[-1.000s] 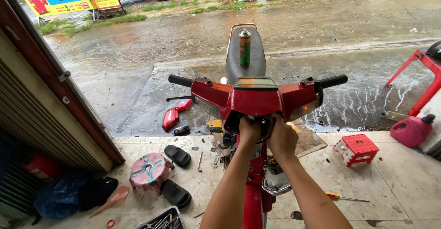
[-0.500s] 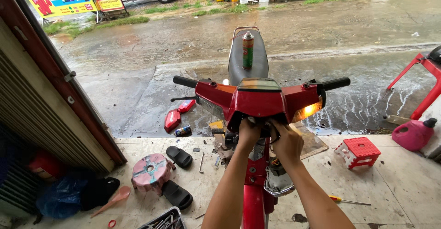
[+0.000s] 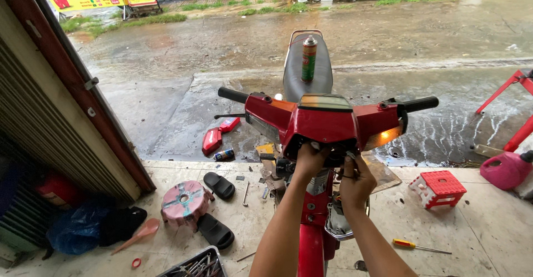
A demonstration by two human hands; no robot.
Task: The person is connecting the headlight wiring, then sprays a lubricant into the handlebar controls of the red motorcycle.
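A red motorbike stands in front of me, its red handlebar cover [image 3: 327, 122] at mid-frame with black grips on both ends. My left hand [image 3: 308, 163] reaches up under the front of that cover, fingers pressed into the opening. My right hand [image 3: 355, 181] is just beside it, fingers curled around something small and dark below the cover; what it is cannot be made out. The orange turn light [image 3: 383, 138] on the right glows. A green spray can [image 3: 308, 58] stands upright on the black seat [image 3: 307, 80].
On the tiled floor lie black sandals [image 3: 219, 185], a pink round stool [image 3: 183, 200], a red step stool [image 3: 438, 187], a yellow-handled screwdriver [image 3: 419, 247] and a tool tray [image 3: 194, 265]. Red body panels [image 3: 212, 139] lie on wet pavement. A rolling shutter [image 3: 50, 127] stands at left, a pink jug [image 3: 505, 169] at right.
The right turn light has come on. Both hands stay under the handlebar cover, shifting slightly; the camera moved a little closer.
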